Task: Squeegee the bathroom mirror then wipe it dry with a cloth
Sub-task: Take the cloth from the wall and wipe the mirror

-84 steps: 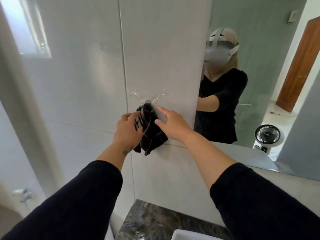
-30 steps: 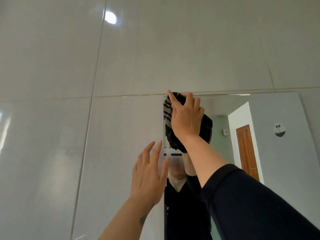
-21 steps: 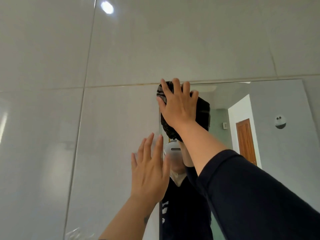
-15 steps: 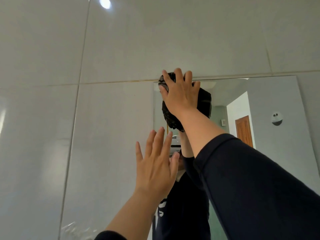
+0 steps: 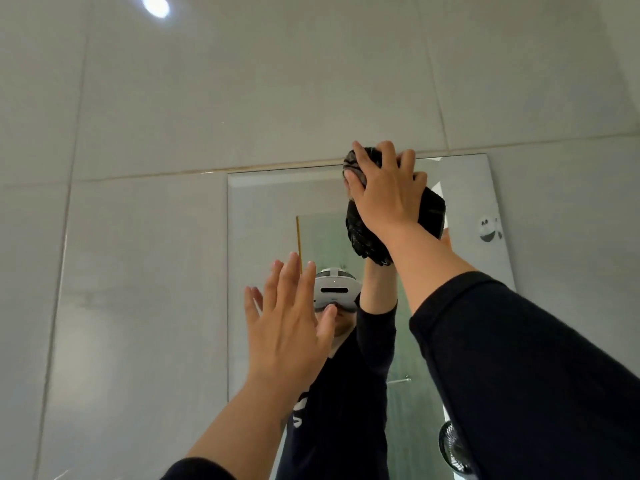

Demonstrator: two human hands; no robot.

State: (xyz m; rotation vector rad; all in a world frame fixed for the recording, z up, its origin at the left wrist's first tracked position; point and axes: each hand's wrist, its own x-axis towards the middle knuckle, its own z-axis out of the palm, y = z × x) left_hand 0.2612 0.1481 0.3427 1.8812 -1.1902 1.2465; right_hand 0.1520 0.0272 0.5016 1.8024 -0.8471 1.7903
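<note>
The bathroom mirror (image 5: 263,216) hangs on a pale tiled wall, its top edge along a grout line. A bunched dark cloth (image 5: 365,237) is pressed flat against the glass near the mirror's top edge, right of centre. My right hand (image 5: 386,194) lies spread over the cloth and holds it to the glass. My left hand (image 5: 285,320) is raised lower down, near the mirror's left part, fingers spread and holding nothing. No squeegee is in view.
The mirror reflects a person in dark clothing with a white headset, a small black fan (image 5: 453,446) at the bottom right and a round sticker (image 5: 488,230) near its right edge. A bright light spot (image 5: 156,5) shines on the tile above.
My right hand has slid the cloth rightward along the mirror's top edge, away from the top-left corner. My left hand stays raised and open. Before that, the cloth was down low by the squeegee.
</note>
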